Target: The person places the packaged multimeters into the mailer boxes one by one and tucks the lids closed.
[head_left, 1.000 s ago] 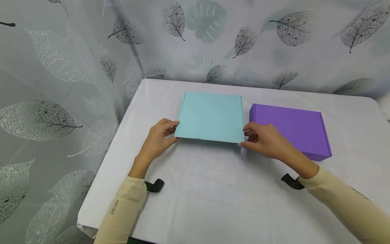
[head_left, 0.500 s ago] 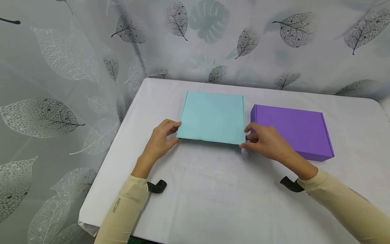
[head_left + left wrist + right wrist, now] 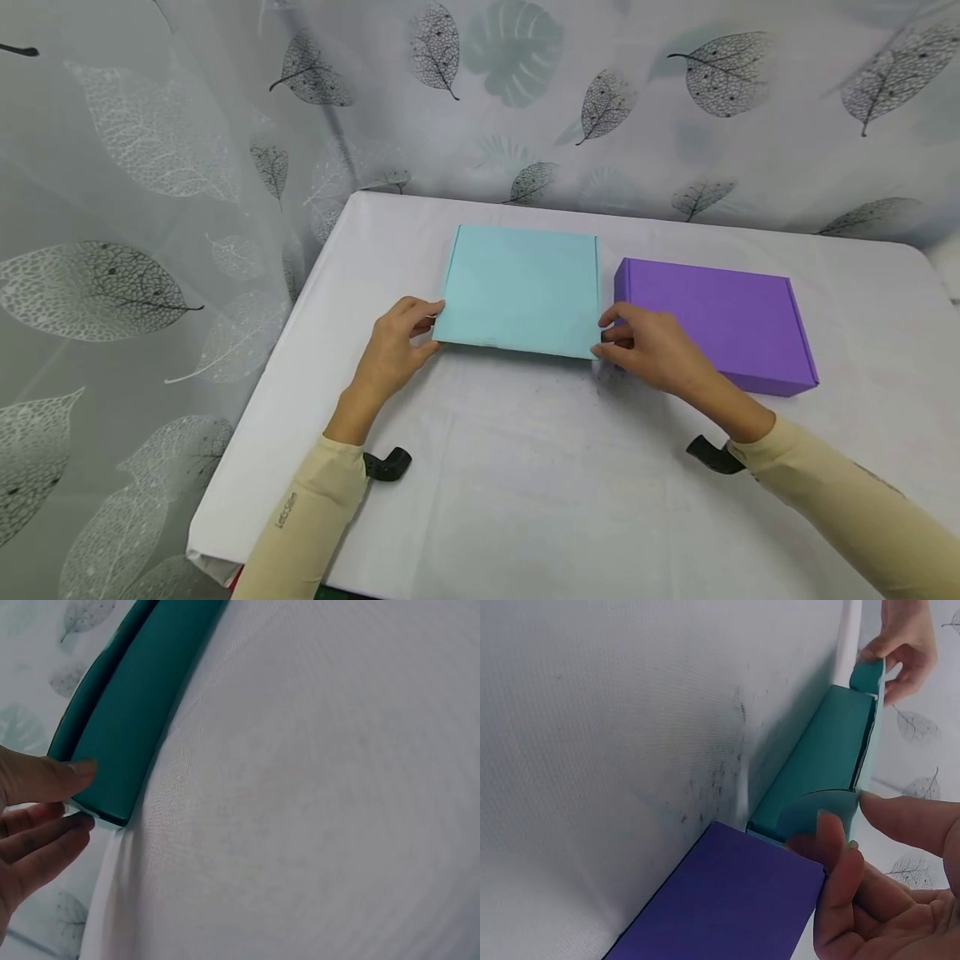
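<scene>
A flat teal box (image 3: 521,287) lies on the white-covered table (image 3: 525,483), with a purple box (image 3: 720,321) close on its right. My left hand (image 3: 429,327) pinches the teal box's near left corner, thumb on top and fingers below (image 3: 82,796). At the near right corner my right hand (image 3: 606,335) pinches the lid, thumb and fingers curled at its rounded side flap (image 3: 846,814). In the right wrist view the teal lid (image 3: 870,727) stands slightly lifted from the box front. The purple box (image 3: 720,900) is closed and untouched.
A leaf-patterned curtain (image 3: 150,167) hangs behind and to the left of the table. The table's left edge (image 3: 247,425) drops off near my left forearm. Black straps (image 3: 390,464) sit at both wrists. Bare cloth stretches in front of the boxes.
Almost nothing differs: both hands keep their hold on the teal box's near corners, and the box sits in nearly the same place.
</scene>
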Demonstrator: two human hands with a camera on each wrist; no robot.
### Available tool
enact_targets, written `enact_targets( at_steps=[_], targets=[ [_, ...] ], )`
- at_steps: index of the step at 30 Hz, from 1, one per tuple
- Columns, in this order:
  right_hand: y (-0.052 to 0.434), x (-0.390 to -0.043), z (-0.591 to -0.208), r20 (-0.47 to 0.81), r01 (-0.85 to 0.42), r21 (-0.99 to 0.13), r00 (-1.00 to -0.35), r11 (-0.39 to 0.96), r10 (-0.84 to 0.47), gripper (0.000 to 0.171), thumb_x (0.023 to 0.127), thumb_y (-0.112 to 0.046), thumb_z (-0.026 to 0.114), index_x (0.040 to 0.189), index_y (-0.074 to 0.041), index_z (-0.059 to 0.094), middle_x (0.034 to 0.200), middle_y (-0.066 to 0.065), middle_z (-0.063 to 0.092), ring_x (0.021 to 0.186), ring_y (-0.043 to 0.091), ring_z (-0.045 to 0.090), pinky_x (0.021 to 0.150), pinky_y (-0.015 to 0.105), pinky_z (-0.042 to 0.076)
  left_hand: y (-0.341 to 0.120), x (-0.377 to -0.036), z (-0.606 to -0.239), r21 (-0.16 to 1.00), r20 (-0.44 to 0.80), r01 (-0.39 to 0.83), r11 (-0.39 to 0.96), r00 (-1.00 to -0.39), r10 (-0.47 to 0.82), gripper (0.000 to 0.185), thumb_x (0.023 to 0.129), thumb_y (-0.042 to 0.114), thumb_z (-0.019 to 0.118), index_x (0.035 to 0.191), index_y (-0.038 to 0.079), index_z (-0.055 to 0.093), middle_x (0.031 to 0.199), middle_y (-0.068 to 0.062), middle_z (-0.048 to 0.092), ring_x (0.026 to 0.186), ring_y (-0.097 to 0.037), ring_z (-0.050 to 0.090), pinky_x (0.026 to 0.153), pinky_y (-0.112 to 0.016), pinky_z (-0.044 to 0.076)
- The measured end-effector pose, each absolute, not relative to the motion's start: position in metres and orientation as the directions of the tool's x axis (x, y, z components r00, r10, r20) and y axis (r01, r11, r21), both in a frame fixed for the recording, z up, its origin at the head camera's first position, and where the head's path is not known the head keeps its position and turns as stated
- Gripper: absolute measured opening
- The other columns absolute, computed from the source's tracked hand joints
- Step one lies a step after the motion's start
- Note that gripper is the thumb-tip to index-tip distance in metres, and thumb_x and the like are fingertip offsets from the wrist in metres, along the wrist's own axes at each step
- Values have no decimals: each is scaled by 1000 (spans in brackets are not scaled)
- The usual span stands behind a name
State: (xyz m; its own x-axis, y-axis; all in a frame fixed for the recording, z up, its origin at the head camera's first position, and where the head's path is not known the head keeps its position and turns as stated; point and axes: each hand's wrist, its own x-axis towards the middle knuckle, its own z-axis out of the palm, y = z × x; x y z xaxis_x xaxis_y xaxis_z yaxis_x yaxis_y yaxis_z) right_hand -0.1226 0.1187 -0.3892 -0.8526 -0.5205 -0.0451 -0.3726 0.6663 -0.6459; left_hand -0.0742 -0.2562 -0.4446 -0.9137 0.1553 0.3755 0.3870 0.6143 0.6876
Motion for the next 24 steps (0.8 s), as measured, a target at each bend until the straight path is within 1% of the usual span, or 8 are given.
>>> enact_targets(
  at_steps=[2,5,7,9,11,13,19,24],
  targets=[
    [118,-123,-390,-42,-367,-651,-857,665,-514,28,93,-10,79,115,0,64,106,16,77,95,29,74,73,43,58,-256,-73,-444,698,359,375,610,-920,154,58,79,-14,85,133,-7,65,117,-18,59,107,-31,69,93,-31,56],
    [117,-122,-391,-40,-353,-661,-864,662,-502,27,93,-9,78,114,1,64,107,17,76,96,30,74,74,44,58,-256,-72,-444,726,341,366,582,-927,157,57,83,-2,87,134,-6,65,118,-16,59,109,-29,68,94,-31,56],
    [116,-121,-392,-40,-346,-662,-870,665,-492,27,93,-9,78,114,1,64,107,17,76,96,30,74,74,44,58,-257,-72,-443,744,341,370,556,-926,160,54,87,6,86,135,-6,65,119,-15,61,110,-28,68,94,-32,56],
    [116,-120,-392,-38,-345,-660,-871,667,-489,26,94,-9,78,114,1,64,107,17,76,96,31,74,75,45,58,-257,-73,-444,755,357,383,533,-921,157,48,91,9,83,133,-6,66,118,-14,62,109,-29,68,94,-34,56],
    [115,-120,-393,-33,-350,-655,-872,669,-489,26,94,-8,78,114,1,64,106,17,76,94,30,73,74,44,57,-258,-73,-445,758,375,394,520,-915,147,41,94,7,78,132,-6,67,117,-15,64,107,-30,69,93,-35,57],
    [114,-120,-394,-18,-367,-647,-869,668,-494,25,94,-7,78,113,1,64,105,16,76,92,29,73,72,43,57,-259,-74,-446,757,387,401,516,-911,140,39,94,2,77,131,-6,68,117,-16,65,106,-30,70,92,-36,58],
    [114,-123,-399,40,-424,-631,-854,650,-519,27,91,-1,79,112,2,62,102,14,73,88,28,72,70,42,58,-260,-75,-447,751,395,409,519,-907,143,45,87,-9,80,130,-6,66,117,-18,65,107,-32,69,91,-36,58],
    [115,-125,-399,44,-438,-624,-847,647,-530,30,90,-2,80,113,3,61,99,13,74,84,26,71,67,41,56,-259,-77,-448,738,412,431,519,-897,158,45,86,-10,80,128,-8,66,116,-19,65,106,-33,69,91,-38,58]
  ],
)
